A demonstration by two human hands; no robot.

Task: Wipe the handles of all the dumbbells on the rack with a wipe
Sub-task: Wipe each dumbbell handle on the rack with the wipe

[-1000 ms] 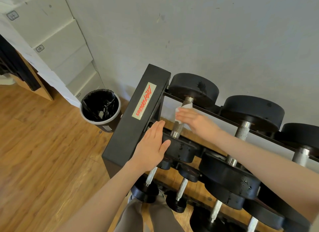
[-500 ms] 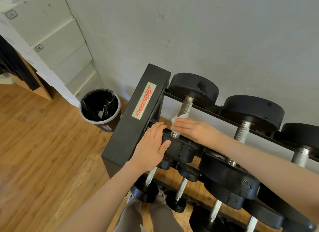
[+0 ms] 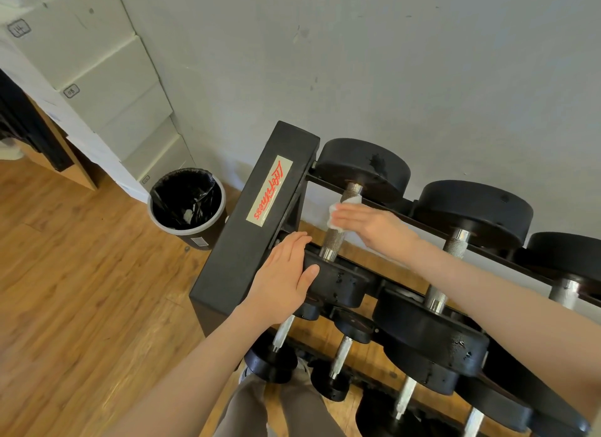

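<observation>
Near the frame's centre the left hand (image 3: 286, 274) lies flat, fingers straight, on the near black weight plate (image 3: 338, 282); keep it braced there. Just beyond, the right hand (image 3: 367, 223) presses a small white wipe (image 3: 336, 213) against the knurled steel dumbbell handle (image 3: 336, 236) (the leftmost, top rack row); run it full length, right round.

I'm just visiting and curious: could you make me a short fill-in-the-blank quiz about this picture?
1. The right hand presses a white ___ against the handle of the top-left dumbbell.
2. The left hand rests on that dumbbell's near ___.
3. The bin left of the rack has a ___ liner.

Answers: wipe; weight; black
</observation>
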